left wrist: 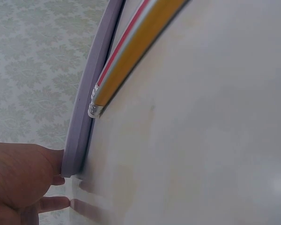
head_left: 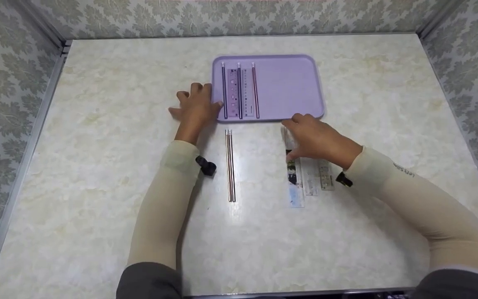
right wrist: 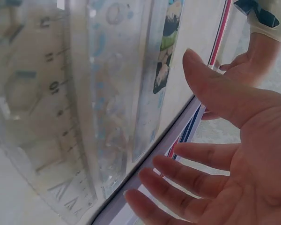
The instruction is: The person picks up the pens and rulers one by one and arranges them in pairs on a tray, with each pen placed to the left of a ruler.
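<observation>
My left hand (head_left: 196, 106) rests at the left rim of a purple tray (head_left: 288, 87), its thumb at the rim and its other fingers spread. In the tray lie a pinkish ruler (head_left: 232, 93), a clear ruler (head_left: 248, 93), a red-striped pencil (head_left: 255, 91) and two dark pencils. My right hand (head_left: 315, 135) is over a picture ruler (head_left: 295, 193) on the table, fingers apart in the right wrist view. Beside that ruler are a clear ruler (head_left: 311, 182) and a shorter patterned ruler (head_left: 326, 176), both partly hidden by the hand.
Two striped pencils (head_left: 230, 170) lie side by side on the marbled table (head_left: 98, 199), in front of the tray. Patterned walls (head_left: 239, 16) stand behind the table and at both sides.
</observation>
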Motion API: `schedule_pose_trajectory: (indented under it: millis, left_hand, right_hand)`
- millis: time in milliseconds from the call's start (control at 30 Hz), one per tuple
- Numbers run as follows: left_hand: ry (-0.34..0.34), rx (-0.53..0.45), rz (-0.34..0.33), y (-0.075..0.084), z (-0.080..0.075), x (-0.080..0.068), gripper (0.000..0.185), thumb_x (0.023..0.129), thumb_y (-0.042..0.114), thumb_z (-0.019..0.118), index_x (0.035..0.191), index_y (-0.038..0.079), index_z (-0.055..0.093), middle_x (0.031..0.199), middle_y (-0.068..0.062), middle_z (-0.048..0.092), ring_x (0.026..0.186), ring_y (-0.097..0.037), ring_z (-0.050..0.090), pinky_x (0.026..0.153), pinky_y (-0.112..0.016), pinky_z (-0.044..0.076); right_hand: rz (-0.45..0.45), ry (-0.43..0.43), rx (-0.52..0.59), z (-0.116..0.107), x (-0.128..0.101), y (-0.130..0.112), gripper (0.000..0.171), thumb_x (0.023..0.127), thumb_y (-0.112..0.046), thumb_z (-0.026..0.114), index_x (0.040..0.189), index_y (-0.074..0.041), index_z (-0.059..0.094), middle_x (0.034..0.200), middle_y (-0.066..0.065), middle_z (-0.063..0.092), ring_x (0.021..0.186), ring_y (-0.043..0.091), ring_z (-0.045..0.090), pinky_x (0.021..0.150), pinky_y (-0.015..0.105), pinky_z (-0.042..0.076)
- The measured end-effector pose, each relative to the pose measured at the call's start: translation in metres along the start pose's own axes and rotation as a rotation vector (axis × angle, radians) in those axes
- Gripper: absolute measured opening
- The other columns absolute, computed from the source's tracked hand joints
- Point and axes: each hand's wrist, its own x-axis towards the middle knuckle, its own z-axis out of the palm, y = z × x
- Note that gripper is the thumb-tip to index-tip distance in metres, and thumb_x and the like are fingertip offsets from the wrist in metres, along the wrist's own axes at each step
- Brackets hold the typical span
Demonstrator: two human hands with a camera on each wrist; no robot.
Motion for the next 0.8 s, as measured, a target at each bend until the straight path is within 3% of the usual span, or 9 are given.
schedule_pose_trajectory:
  millis: [467, 800]
  left_hand:
    - [0.031, -0.006, 0.007, 0.001, 0.001, -0.003, 0.067, 0.101, 0.054, 0.054, 0.16, 0.034, 0.029, 0.166, 0.001, 0.024, 0.15, -0.044, 0.016, 0.109, -0.081, 0.018]
    - [0.03, -0.013, 0.0, 0.0, 0.002, -0.001, 0.067, 0.101, 0.054, 0.054, 0.16, 0.035, 0.03, 0.167, 0.001, 0.024, 0.15, -0.044, 0.015, 0.11, -0.081, 0.016]
  right_hand:
    - [0.014, -0.006, -0.037, 0.011, -0.006, 0.006, 0.119, 0.07, -0.054, 0.09, 0.159, -0.004, 0.028, 0.159, 0.019, 0.038, 0.143, 0.042, 0.038, 0.109, 0.06, 0.044]
    - [0.013, -0.01, -0.044, 0.015, -0.005, 0.008, 0.124, 0.069, -0.058, 0.089, 0.161, -0.006, 0.025, 0.162, 0.017, 0.036, 0.144, 0.042, 0.036, 0.108, 0.06, 0.044]
